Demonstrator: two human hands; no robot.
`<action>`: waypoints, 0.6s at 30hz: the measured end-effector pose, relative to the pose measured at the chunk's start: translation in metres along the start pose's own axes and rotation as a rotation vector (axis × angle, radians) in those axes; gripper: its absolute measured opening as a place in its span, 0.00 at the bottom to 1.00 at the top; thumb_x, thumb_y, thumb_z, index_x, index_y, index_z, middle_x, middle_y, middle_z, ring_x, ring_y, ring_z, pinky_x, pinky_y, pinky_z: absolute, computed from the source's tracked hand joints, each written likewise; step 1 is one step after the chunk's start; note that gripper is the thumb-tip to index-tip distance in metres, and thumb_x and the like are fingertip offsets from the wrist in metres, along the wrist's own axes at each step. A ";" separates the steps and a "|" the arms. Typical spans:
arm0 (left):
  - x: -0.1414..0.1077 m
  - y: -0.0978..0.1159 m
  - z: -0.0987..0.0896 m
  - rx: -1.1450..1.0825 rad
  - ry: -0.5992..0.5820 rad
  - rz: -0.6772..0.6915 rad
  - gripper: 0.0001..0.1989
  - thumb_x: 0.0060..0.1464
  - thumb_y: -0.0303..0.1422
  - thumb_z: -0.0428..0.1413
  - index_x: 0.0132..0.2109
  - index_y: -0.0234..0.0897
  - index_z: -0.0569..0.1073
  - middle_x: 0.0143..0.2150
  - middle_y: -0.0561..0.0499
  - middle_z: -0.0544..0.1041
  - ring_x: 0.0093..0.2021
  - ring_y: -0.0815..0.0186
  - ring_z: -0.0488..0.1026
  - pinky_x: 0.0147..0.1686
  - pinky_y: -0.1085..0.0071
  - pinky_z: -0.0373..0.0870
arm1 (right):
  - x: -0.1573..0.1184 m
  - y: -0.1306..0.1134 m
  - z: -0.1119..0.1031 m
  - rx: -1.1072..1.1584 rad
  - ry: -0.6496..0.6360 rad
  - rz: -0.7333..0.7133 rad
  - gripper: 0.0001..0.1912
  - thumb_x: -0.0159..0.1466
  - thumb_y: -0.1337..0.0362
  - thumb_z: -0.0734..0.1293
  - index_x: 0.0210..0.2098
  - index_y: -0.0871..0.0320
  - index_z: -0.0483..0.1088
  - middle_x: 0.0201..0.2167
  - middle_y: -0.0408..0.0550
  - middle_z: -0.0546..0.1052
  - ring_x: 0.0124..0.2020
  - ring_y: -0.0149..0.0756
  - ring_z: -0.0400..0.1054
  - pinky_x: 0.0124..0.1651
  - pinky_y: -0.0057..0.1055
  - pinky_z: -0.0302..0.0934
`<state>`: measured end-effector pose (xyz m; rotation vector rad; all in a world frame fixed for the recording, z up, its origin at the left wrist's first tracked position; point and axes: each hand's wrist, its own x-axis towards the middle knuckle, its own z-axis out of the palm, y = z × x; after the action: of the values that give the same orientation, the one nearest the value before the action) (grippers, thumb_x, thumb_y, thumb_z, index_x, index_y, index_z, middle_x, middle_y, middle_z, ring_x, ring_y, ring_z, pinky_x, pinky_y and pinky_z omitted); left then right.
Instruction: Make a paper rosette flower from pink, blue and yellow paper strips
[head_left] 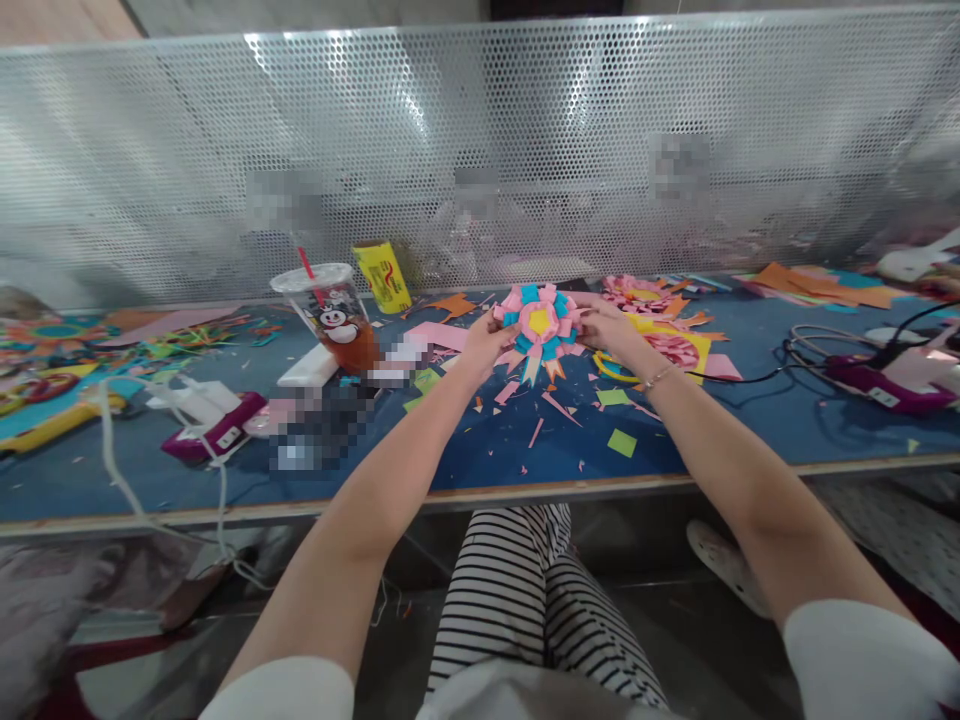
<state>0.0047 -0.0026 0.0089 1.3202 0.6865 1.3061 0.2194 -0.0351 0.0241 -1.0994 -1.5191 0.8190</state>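
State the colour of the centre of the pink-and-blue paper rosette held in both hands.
The rosette centre is yellow, as the head view shows.

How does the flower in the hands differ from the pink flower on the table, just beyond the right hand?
The held flower mixes pink and blue; the far flower is mostly pink, with no clear blue. The held flower is between the left hand and right hand, facing the camera; the far flower lies on the table, seen at a slant. Both have a yellow centre.
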 end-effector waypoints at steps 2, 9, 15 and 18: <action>-0.001 0.004 -0.001 -0.036 -0.011 -0.106 0.19 0.32 0.32 0.67 0.34 0.35 0.69 0.26 0.56 0.71 0.25 0.72 0.68 0.30 0.73 0.69 | 0.001 0.002 -0.012 -0.463 0.073 -0.110 0.12 0.57 0.65 0.58 0.38 0.61 0.68 0.32 0.50 0.76 0.35 0.37 0.70 0.43 0.36 0.64; 0.004 0.012 -0.012 -0.072 -0.051 -0.312 0.17 0.32 0.31 0.68 0.28 0.34 0.67 0.21 0.56 0.68 0.21 0.73 0.66 0.23 0.75 0.67 | -0.002 0.010 -0.053 -1.323 0.131 0.028 0.17 0.60 0.63 0.58 0.37 0.70 0.73 0.38 0.67 0.75 0.42 0.49 0.70 0.43 0.36 0.60; 0.000 0.005 -0.018 0.309 -0.208 -0.440 0.20 0.29 0.33 0.69 0.18 0.35 0.63 0.14 0.58 0.59 0.15 0.76 0.55 0.17 0.76 0.55 | -0.002 0.020 -0.066 -1.432 -0.077 0.230 0.28 0.58 0.48 0.61 0.41 0.69 0.74 0.41 0.67 0.75 0.44 0.52 0.70 0.43 0.37 0.61; 0.002 0.001 -0.025 0.539 -0.180 -0.362 0.19 0.33 0.38 0.67 0.16 0.36 0.64 0.13 0.55 0.61 0.17 0.71 0.60 0.21 0.72 0.60 | -0.001 0.022 -0.065 -1.447 -0.072 0.289 0.24 0.57 0.55 0.63 0.43 0.70 0.74 0.42 0.67 0.75 0.44 0.51 0.71 0.41 0.35 0.62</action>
<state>-0.0183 0.0059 0.0051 1.6209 1.1393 0.7210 0.2879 -0.0311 0.0188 -2.3467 -2.0224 -0.2541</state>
